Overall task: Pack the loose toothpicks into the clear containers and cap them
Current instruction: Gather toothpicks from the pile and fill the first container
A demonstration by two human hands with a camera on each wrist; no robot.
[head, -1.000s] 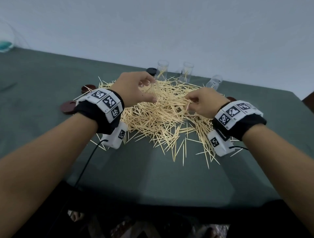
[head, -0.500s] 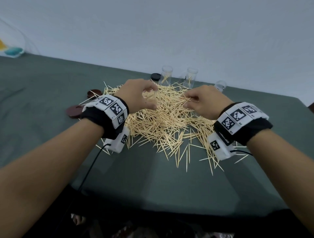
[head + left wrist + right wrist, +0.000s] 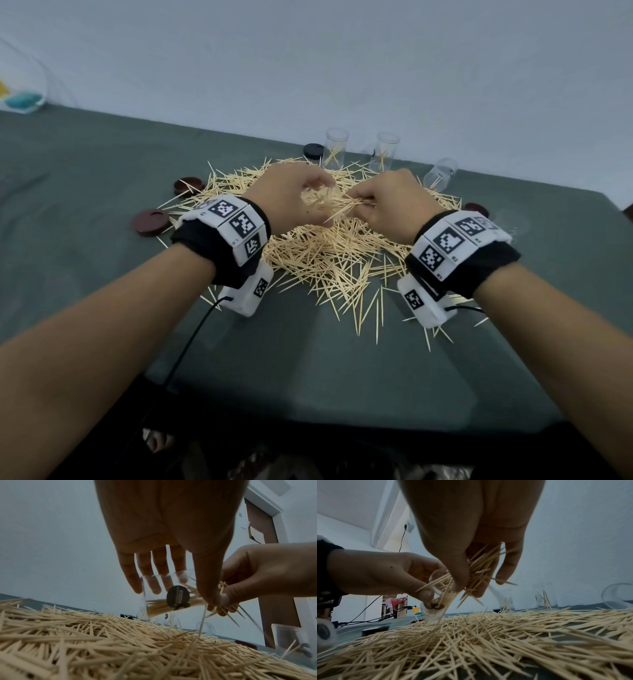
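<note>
A big pile of loose toothpicks [image 3: 329, 250] lies on the green table. My left hand [image 3: 294, 202] holds a clear container [image 3: 164, 596] tilted above the pile, thumb on one side and fingers [image 3: 135, 577] on the other; it is partly filled. My right hand [image 3: 387, 202] pinches a bundle of toothpicks [image 3: 477, 566] and holds their tips at the container's mouth [image 3: 436, 580]. A few sticks hang or drop from the bundle. Two upright clear containers [image 3: 335, 147] [image 3: 385, 152] stand at the back, and a third [image 3: 440, 174] lies tipped to their right.
Dark round caps lie around the pile: one black [image 3: 313, 150] by the back containers, two brown at left [image 3: 188, 185] [image 3: 150, 222], one at right [image 3: 476, 207]. A cable [image 3: 191, 339] trails from the left wrist to the table's near edge. The wall stands just behind the containers.
Both hands have risen off the pile and come together. The right hand now carries a bundle of toothpicks to the mouth of the container in the left hand.
</note>
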